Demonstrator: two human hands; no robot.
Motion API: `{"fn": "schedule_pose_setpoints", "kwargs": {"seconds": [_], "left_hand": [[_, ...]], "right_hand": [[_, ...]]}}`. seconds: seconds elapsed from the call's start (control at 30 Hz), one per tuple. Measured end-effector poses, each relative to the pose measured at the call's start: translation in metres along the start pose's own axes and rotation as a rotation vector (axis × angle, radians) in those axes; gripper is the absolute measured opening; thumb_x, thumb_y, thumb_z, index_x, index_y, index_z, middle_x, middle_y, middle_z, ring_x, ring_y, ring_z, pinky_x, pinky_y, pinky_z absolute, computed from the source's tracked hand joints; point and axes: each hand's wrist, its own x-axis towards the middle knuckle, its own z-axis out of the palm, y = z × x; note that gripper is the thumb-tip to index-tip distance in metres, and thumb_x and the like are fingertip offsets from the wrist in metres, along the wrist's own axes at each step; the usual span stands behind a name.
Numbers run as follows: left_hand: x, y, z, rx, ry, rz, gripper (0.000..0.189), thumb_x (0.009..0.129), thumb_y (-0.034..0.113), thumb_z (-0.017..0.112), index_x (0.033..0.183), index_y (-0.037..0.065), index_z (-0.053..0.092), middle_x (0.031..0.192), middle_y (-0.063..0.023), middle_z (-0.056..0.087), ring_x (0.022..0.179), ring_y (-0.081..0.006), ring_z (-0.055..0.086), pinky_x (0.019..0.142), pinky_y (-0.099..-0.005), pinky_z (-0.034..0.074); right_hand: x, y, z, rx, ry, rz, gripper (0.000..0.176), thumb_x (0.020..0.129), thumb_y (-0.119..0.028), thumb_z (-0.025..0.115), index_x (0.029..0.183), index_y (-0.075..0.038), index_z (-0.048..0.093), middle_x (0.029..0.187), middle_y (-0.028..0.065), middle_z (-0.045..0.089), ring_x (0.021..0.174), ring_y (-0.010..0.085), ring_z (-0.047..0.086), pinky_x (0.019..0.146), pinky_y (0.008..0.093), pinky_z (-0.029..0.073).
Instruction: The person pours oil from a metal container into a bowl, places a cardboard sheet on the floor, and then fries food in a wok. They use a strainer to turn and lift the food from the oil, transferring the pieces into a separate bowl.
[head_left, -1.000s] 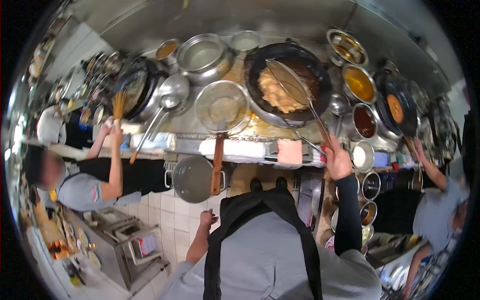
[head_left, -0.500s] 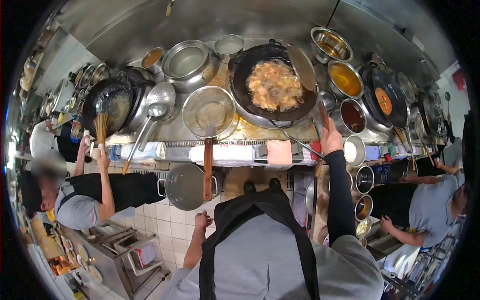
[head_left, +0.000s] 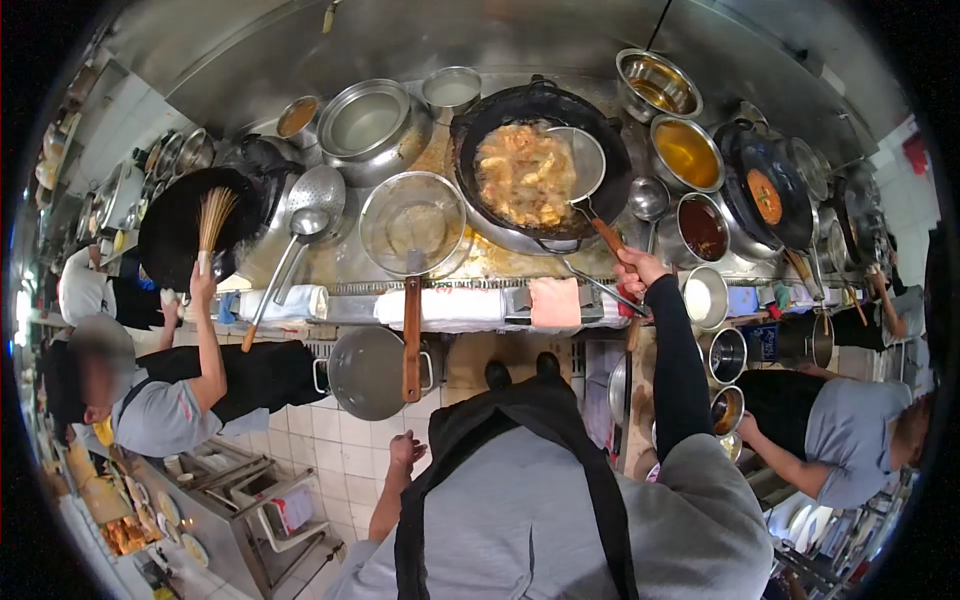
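Note:
My right hand [head_left: 640, 272] is closed around the wooden handle of a round wire skimmer [head_left: 578, 165]. The skimmer's head dips into the right side of a large black wok [head_left: 612, 118], beside battered pieces [head_left: 522, 178] frying in bubbling oil. Low at my left side hangs my left hand [head_left: 407, 447], fingers loosely bent and apart, with nothing in it. It is nearest to a big two-handled pot [head_left: 372, 385] below the counter's edge.
A strainer [head_left: 411, 225] lies left of the wok. A ladle [head_left: 649, 200], an oil pot [head_left: 686, 155] and a sauce pot [head_left: 703, 228] stand to its right. At left a co-worker holds a bamboo brush [head_left: 212, 220] over another wok [head_left: 165, 225]; another person works at right.
My right hand has shifted slightly left, and the skimmer has swung from steeply tilted at the wok's right side down into the oil. The left co-worker's brush has risen.

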Motion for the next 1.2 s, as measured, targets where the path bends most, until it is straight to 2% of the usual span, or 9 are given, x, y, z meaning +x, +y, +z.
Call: {"fn": "schedule_pose_setpoints", "kwargs": {"seconds": [0.23,0.47,0.6,0.87,0.93,1.03,1.13,1.17,1.2], "left_hand": [[-0.004,0.007,-0.003,-0.183,0.022,-0.102,0.035,0.097,0.024,0.051,0.114,-0.005,0.046,0.097,-0.021,0.059,0.074,-0.0323,0.067,0.056,-0.038,0.057],[0.002,-0.013,-0.007,0.057,-0.038,0.099,0.035,0.097,0.024,0.051,0.114,-0.007,0.046,0.096,-0.0208,0.059,0.073,-0.0316,0.067,0.056,-0.0373,0.057],[0.006,-0.019,-0.004,0.124,-0.061,0.142,0.035,0.097,0.023,0.05,0.114,-0.007,0.047,0.096,-0.0207,0.058,0.072,-0.0311,0.066,0.056,-0.037,0.057],[0.024,0.008,-0.002,-0.021,-0.066,0.082,0.034,0.098,0.023,0.05,0.113,-0.008,0.047,0.095,-0.0201,0.058,0.07,-0.0299,0.065,0.056,-0.0364,0.057],[0.012,0.031,0.004,-0.25,-0.01,-0.124,0.034,0.098,0.023,0.05,0.113,-0.007,0.047,0.094,-0.0195,0.058,0.07,-0.0293,0.065,0.055,-0.0361,0.056],[0.012,0.038,0.003,-0.294,0.02,-0.112,0.035,0.098,0.024,0.05,0.114,-0.007,0.046,0.093,-0.0183,0.058,0.069,-0.0287,0.066,0.055,-0.0359,0.056],[0.006,0.04,0.002,-0.332,0.037,-0.139,0.035,0.098,0.024,0.05,0.114,-0.006,0.046,0.092,-0.0177,0.058,0.07,-0.0286,0.066,0.055,-0.036,0.056],[0.003,0.039,0.002,-0.339,0.04,-0.151,0.034,0.098,0.024,0.05,0.114,-0.006,0.046,0.092,-0.0175,0.058,0.07,-0.0287,0.066,0.055,-0.0361,0.057],[0.002,0.035,0.002,-0.334,0.039,-0.162,0.034,0.098,0.024,0.05,0.114,-0.005,0.046,0.092,-0.0175,0.058,0.07,-0.0287,0.066,0.055,-0.0363,0.057]], "right_hand": [[-0.008,0.001,0.016,-0.15,-0.078,-0.06,0.033,0.101,-0.017,0.05,0.133,-0.012,0.044,0.067,0.0019,0.048,0.043,0.0051,0.033,0.033,0.0213,0.02],[-0.069,-0.007,0.007,-0.396,0.085,-0.297,0.051,0.099,-0.018,0.052,0.148,-0.011,0.037,0.069,0.0013,0.052,0.041,0.0061,0.035,0.035,0.0227,0.022],[-0.078,-0.016,0.046,-0.541,0.282,-0.447,0.052,0.097,-0.016,0.056,0.146,-0.009,0.04,0.069,-0.0002,0.051,0.047,0.0064,0.039,0.04,0.0215,0.03],[-0.046,-0.007,0.058,-0.589,0.306,-0.563,0.045,0.094,-0.017,0.059,0.137,-0.006,0.049,0.068,-0.0018,0.05,0.049,0.006,0.04,0.043,0.0232,0.031],[-0.05,-0.004,0.058,-0.659,0.381,-0.613,0.041,0.092,-0.016,0.058,0.131,-0.003,0.054,0.073,0.0051,0.058,0.058,0.0129,0.052,0.053,0.0294,0.043],[-0.06,0.005,0.058,-0.859,0.55,-0.706,0.04,0.088,-0.015,0.057,0.124,0.002,0.058,0.085,0.0173,0.066,0.078,0.0255,0.063,0.077,0.0386,0.051],[-0.042,0.03,0.026,-1.17,0.875,-0.892,0.039,0.088,-0.016,0.056,0.122,0.001,0.058,0.085,0.0178,0.066,0.079,0.0271,0.064,0.078,0.0389,0.051],[-0.031,0.036,0.013,-1.281,0.926,-1.051,0.034,0.089,-0.018,0.055,0.118,0.001,0.059,0.079,0.0149,0.064,0.067,0.0242,0.064,0.063,0.0378,0.052],[-0.031,0.029,0.015,-1.098,0.779,-0.818,0.031,0.09,-0.018,0.055,0.114,0.001,0.06,0.076,0.0136,0.063,0.062,0.0222,0.061,0.057,0.0368,0.049]]}}
